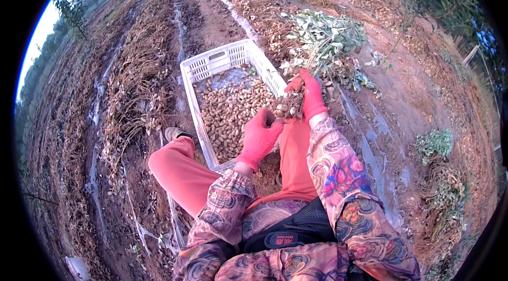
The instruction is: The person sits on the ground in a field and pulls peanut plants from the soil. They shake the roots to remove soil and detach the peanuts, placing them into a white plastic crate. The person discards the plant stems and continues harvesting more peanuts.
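Observation:
In a red glove, my right hand (pixel 312 92) grips a pulled peanut plant (pixel 325 37) by its stems. The green leaves point away from me, and the soil-caked root end with pods (pixel 291 107) hangs at the crate's right side. My left hand (pixel 260 136), also red-gloved, is just left of the roots with its fingers curled close to them. Whether a pod is between those fingers is hidden. Below the hands, a white slatted plastic crate (pixel 264 64) stands on the soil between my legs, holding many loose peanuts in their shells (pixel 230 118).
Rows of dried, uprooted peanut plants (pixel 139 82) run along the left. Torn plastic mulch film (pixel 375 162) lies on the soil to the right. Another leafy plant bunch (pixel 434 144) rests at far right. My shoe (pixel 176 133) is beside the crate's left side.

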Available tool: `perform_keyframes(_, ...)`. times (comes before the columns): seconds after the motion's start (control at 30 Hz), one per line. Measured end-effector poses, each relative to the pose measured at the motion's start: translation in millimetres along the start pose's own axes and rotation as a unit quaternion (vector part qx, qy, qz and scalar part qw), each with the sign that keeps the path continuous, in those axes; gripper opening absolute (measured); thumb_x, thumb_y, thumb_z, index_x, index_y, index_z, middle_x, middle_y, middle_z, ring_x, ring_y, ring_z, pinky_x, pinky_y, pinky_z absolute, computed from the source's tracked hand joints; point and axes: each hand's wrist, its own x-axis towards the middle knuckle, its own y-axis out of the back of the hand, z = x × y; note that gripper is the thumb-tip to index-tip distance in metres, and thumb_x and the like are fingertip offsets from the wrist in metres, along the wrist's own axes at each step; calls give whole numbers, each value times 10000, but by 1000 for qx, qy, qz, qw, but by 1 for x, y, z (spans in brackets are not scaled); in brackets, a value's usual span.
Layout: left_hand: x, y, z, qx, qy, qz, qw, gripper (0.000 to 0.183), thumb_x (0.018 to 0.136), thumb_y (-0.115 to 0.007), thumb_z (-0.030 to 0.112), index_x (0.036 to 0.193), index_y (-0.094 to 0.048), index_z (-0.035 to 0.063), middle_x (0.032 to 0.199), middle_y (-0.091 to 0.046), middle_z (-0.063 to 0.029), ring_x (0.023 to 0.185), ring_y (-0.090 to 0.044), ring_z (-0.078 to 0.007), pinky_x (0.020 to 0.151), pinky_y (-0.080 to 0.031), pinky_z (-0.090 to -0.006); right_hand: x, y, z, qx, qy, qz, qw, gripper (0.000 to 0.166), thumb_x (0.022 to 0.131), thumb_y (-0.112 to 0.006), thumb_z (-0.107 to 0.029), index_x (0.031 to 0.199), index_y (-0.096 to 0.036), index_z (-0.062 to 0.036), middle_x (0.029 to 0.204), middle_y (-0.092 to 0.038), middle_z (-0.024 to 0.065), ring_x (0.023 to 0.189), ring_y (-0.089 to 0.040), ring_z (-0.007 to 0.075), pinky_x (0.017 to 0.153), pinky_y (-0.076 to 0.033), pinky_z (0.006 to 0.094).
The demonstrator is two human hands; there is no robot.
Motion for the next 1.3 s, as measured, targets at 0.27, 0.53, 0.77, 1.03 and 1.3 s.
perform_keyframes(0.27, 16, 7, -6, 37, -164, 23, 986, 267, 758, -619, 157, 1005, -570, 68, 841, -612, -113, 739, -611, -252, 671, -480, -355, -1, 3, -1, -21, -21, -30, 999, 297, 905, -494, -312, 988, -502, -27, 574, -499, 69, 570, -582, 241, 548, -463, 345)
perform_keyframes(0.53, 22, 0, 6, 264, -193, -15, 945, 249, 749, -666, 298, 957, -610, 172, 803, -588, -61, 713, -608, -265, 601, -468, -367, -7, -5, -3, 18, -51, -9, 998, 276, 918, -482, -295, 994, -480, -29, 613, -488, 46, 522, -544, 226, 513, -467, 345)
perform_keyframes(0.77, 28, 0, -3, 129, -198, -71, 969, 255, 723, -658, 184, 968, -610, 135, 860, -600, -106, 744, -607, -306, 648, -481, -391, -9, -8, -3, -6, -54, -27, 998, 271, 916, -482, -291, 993, -478, -32, 539, -447, 16, 502, -532, 215, 483, -443, 333)
perform_keyframes(1.03, 17, 14, 17, -252, 51, -165, 952, 226, 775, -593, 165, 952, -552, 31, 699, -555, -43, 552, -528, -141, 501, -410, -252, -1, -2, -2, -6, -30, -5, 1000, 272, 898, -506, -280, 907, -529, -10, 526, -417, 21, 468, -489, 203, 517, -477, 395)
perform_keyframes(1.3, 34, 58, 2, 99, -176, 72, 977, 321, 789, -610, 162, 1090, -565, 63, 892, -597, -98, 793, -591, -197, 701, -464, -283, -11, -11, -6, 85, -41, -49, 994, 252, 903, -519, -270, 954, -514, -23, 571, -384, -15, 503, -395, 140, 509, -378, 287)
